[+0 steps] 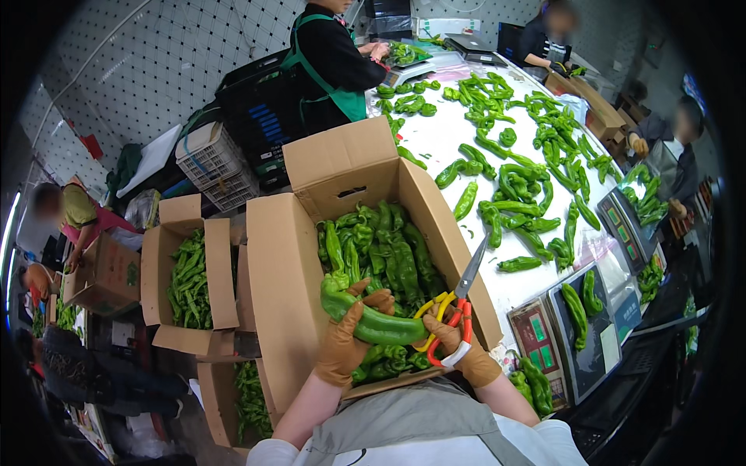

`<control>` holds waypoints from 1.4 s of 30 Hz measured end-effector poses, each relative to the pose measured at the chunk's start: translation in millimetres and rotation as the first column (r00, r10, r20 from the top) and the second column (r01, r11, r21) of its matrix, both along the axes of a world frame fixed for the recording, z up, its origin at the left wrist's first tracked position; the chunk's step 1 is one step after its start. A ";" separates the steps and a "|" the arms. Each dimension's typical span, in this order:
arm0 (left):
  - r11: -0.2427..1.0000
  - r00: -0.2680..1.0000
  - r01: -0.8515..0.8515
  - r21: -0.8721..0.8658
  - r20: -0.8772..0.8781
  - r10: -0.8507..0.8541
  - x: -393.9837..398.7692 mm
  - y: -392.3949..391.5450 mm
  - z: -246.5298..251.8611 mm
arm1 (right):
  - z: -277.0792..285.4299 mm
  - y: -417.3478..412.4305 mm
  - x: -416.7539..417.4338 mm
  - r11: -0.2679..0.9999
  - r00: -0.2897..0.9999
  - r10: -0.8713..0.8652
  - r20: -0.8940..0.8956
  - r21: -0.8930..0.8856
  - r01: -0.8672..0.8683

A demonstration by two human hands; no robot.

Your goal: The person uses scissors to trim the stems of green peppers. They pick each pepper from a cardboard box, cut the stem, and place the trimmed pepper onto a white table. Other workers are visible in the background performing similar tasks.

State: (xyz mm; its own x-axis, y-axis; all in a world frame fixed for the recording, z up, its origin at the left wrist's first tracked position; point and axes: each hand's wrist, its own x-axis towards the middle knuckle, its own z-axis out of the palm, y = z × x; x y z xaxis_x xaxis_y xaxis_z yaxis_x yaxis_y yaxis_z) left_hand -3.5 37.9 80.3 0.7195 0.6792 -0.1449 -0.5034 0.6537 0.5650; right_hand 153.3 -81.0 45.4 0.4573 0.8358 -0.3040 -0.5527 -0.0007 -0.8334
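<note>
My left hand [342,345], in a brown glove, grips a large green pepper [384,324] near its stem end. The pepper lies level across the front of an open cardboard box [281,279]. In my gloved right hand [463,352] is a pair of scissors [470,272] with red and yellow handles, its blades pointing up and away over the box's right flap. My right fingers are also by the pepper's tip; whether they press on it I cannot tell. Below both hands, many green peppers [402,262] fill much of the box.
Loose green peppers lie about the white table [431,192] to the right. Near my right arm is a digital scale [603,355] bearing two peppers. Other pepper boxes [221,274] stand left. A co-worker in a green apron [347,105] stands beyond the box; other people work around.
</note>
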 end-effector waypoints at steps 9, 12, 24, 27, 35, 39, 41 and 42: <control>0.915 0.810 0.114 0.388 -0.569 0.140 0.0 10.6 -9.4 | 1.7 4.9 14.4 0.991 0.987 -0.018 0.161 0.137 -0.004; 0.903 0.809 0.091 0.419 -0.560 0.179 3.4 9.4 -5.2 | -3.0 5.7 11.3 0.999 0.997 0.005 0.073 0.035 -0.008; 0.814 0.721 0.108 0.570 -0.609 0.331 4.1 14.6 -35.6 | 11.3 -2.2 6.6 0.971 0.955 0.209 -0.212 -0.068 -0.228; 0.887 0.758 0.021 0.461 -0.586 0.286 8.4 26.8 -47.4 | 2.4 -4.1 16.5 0.989 0.983 0.124 -0.137 -0.066 -0.134; 0.876 0.705 0.253 0.410 -0.698 0.123 43.4 62.7 -84.8 | 8.4 3.6 113.0 0.818 0.814 -0.354 -0.459 0.270 0.508; 0.875 0.474 0.457 0.159 -0.876 -0.088 104.4 62.5 -133.0 | -41.7 -1.6 113.8 0.889 0.970 -0.225 -0.097 0.388 0.245; 0.936 0.391 0.329 -0.124 -0.885 -0.255 129.6 62.6 -174.0 | -43.6 7.3 84.8 0.908 0.924 -0.373 0.085 0.236 0.345; 0.910 0.421 0.342 -0.234 -0.828 -0.371 139.3 68.3 -180.6 | -42.9 6.7 83.9 0.899 0.909 -0.407 0.092 0.216 0.381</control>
